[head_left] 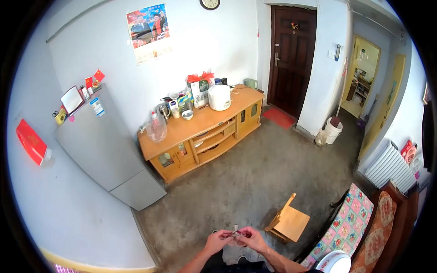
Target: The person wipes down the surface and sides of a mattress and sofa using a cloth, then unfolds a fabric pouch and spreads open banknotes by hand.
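Observation:
Both of my hands meet low in the middle of the head view, fingertips pinched close together. My left hand (219,240) and my right hand (253,238) hold between them a small pale object (236,233), too small here to name. Its upper end sticks up above the fingers and the rest is hidden by them. Below the hands my dark trousers and part of a shoe (242,260) show.
A small wooden chair (291,223) stands to the right, near a table with a flowered cloth (348,218) bearing a white basin (334,262). Ahead is a wooden cabinet (182,136) with a rice cooker (220,98); a grey refrigerator (102,141) stands left. A white bucket (333,131) sits by the passage.

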Motion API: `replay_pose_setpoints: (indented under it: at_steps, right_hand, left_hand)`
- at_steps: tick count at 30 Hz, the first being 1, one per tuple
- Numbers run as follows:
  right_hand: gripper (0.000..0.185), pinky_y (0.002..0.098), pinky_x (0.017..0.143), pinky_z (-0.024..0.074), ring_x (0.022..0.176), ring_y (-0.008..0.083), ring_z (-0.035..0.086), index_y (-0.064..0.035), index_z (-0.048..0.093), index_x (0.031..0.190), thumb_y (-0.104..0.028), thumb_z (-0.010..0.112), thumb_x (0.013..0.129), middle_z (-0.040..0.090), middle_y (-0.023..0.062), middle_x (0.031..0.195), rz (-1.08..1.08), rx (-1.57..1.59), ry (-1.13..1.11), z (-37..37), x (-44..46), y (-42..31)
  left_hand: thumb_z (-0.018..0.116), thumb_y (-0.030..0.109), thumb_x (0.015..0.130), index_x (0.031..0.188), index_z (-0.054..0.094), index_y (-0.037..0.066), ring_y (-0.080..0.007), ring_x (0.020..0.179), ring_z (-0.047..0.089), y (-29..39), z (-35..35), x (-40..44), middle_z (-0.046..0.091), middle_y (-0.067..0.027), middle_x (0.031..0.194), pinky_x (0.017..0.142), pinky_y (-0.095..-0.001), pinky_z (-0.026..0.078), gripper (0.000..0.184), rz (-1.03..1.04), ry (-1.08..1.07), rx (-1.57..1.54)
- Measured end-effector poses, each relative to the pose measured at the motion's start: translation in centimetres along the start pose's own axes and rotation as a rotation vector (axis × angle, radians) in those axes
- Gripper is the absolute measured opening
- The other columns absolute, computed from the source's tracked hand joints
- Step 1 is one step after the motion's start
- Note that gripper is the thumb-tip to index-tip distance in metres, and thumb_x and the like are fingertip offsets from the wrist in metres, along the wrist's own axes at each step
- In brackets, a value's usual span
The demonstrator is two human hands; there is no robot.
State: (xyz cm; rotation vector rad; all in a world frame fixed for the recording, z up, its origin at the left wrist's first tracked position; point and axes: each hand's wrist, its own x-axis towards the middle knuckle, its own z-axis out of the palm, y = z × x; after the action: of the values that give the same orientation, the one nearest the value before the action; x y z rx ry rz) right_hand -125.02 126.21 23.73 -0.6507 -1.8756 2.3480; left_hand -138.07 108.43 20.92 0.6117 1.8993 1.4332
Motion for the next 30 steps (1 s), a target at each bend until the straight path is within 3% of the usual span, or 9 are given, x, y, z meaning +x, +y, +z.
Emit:
replay_pose_setpoints:
  at_steps: [4, 7, 8, 17, 20, 22, 25, 26, 30]
  right_hand:
    - [0.033, 0.0287, 0.075, 0.0578, 0.086, 0.0128, 0.07, -0.0007, 0.063, 0.118, -0.01, 0.079, 0.091, 0.073, 0.0073, 0.099, 0.062, -0.035, 0.184, -0.7, 4.8, -3.1]
    - [0.046, 0.0295, 0.076, 0.0575, 0.083, 0.0129, 0.07, -0.0042, 0.064, 0.13, -0.023, 0.08, 0.09, 0.075, 0.0083, 0.097, -0.049, -0.267, 0.344, -2.0, 7.6, -3.6]
    - [0.045, 0.0294, 0.078, 0.0577, 0.084, 0.0141, 0.07, -0.001, 0.061, 0.133, -0.014, 0.077, 0.092, 0.074, 0.0085, 0.096, -0.046, -0.259, 0.367, -2.0, 7.9, -4.6]
    - [0.058, 0.0289, 0.078, 0.0576, 0.088, 0.0137, 0.071, 0.0015, 0.054, 0.142, -0.015, 0.078, 0.092, 0.074, 0.0109, 0.105, -0.039, -0.413, 0.631, -5.8, 14.3, -7.9]
    - [0.061, 0.0288, 0.073, 0.0544, 0.077, 0.0114, 0.063, 0.001, 0.059, 0.137, -0.023, 0.083, 0.086, 0.071, 0.0045, 0.09, -0.123, -0.36, 0.715, -8.8, 16.4, -8.3]
    - [0.054, 0.0281, 0.071, 0.0536, 0.077, 0.0104, 0.063, 0.0031, 0.064, 0.129, -0.021, 0.085, 0.085, 0.07, 0.0037, 0.087, -0.094, -0.339, 0.703, -11.4, 18.3, -8.7]
    - [0.028, 0.0266, 0.071, 0.053, 0.077, 0.0086, 0.062, 0.0009, 0.07, 0.101, -0.014, 0.086, 0.083, 0.07, 0.004, 0.089, 0.011, -0.273, 0.707, -16.1, 21.0, -8.8]
    - [0.028, 0.0266, 0.071, 0.053, 0.077, 0.0086, 0.062, 0.0009, 0.07, 0.101, -0.014, 0.086, 0.083, 0.07, 0.004, 0.089, 0.003, -0.267, 0.697, -17.4, 22.0, -9.2]
    - [0.021, 0.0257, 0.074, 0.054, 0.079, 0.0099, 0.065, -0.0026, 0.066, 0.093, -0.007, 0.084, 0.083, 0.073, 0.007, 0.094, -0.278, -0.121, 0.649, -23.5, 26.6, -9.6]
  left_hand:
    - [0.076, 0.014, 0.094, 0.112, 0.073, 0.001, -0.0112, 0.087, 0.069, 2.6, -2.8, 8.2, 0.075, -0.0061, 0.099, 0.079, -0.0275, 0.056, 0.022, 0.114, -0.155, 0.106]
    - [0.073, 0.016, 0.097, 0.114, 0.072, 0.002, -0.0111, 0.084, 0.068, 5.9, -3.9, 13.0, 0.074, -0.0061, 0.097, 0.076, -0.0274, 0.055, 0.022, 0.258, -0.264, 0.136]
    - [0.071, 0.016, 0.099, 0.116, 0.072, 0.003, -0.0113, 0.084, 0.068, 7.0, -4.0, 14.1, 0.073, -0.0062, 0.097, 0.075, -0.0278, 0.054, 0.022, 0.314, -0.327, 0.145]
    - [0.06, 0.023, 0.104, 0.12, 0.072, 0.008, -0.0273, 0.089, 0.065, 13.4, -1.7, 28.4, 0.066, -0.0111, 0.098, 0.079, -0.0371, 0.05, 0.025, 0.543, -0.769, 0.143]
    - [0.059, 0.023, 0.104, 0.12, 0.071, 0.008, -0.027, 0.089, 0.065, 16.2, -0.2, 32.1, 0.066, -0.011, 0.099, 0.079, -0.0374, 0.05, 0.025, 0.455, -0.871, 0.235]
    - [0.059, 0.022, 0.104, 0.119, 0.071, 0.007, -0.0276, 0.089, 0.064, 16.3, 1.3, 35.3, 0.066, -0.0117, 0.1, 0.079, -0.0374, 0.05, 0.024, 0.521, -0.853, 0.239]
    - [0.06, 0.023, 0.104, 0.119, 0.071, 0.007, -0.0279, 0.09, 0.065, 18.7, 2.3, 40.1, 0.066, -0.0122, 0.1, 0.079, -0.0379, 0.05, 0.025, 0.537, -0.837, 0.259]
    - [0.062, 0.023, 0.104, 0.121, 0.071, 0.007, -0.0253, 0.092, 0.065, 19.2, 2.5, 41.3, 0.066, -0.0106, 0.101, 0.08, -0.0363, 0.05, 0.025, 0.535, -0.825, 0.303]
    - [0.068, 0.025, 0.101, 0.122, 0.07, 0.006, -0.0247, 0.096, 0.067, 21.7, 4.1, 45.6, 0.067, -0.0104, 0.105, 0.083, -0.0355, 0.052, 0.028, 0.447, -0.791, 0.38]
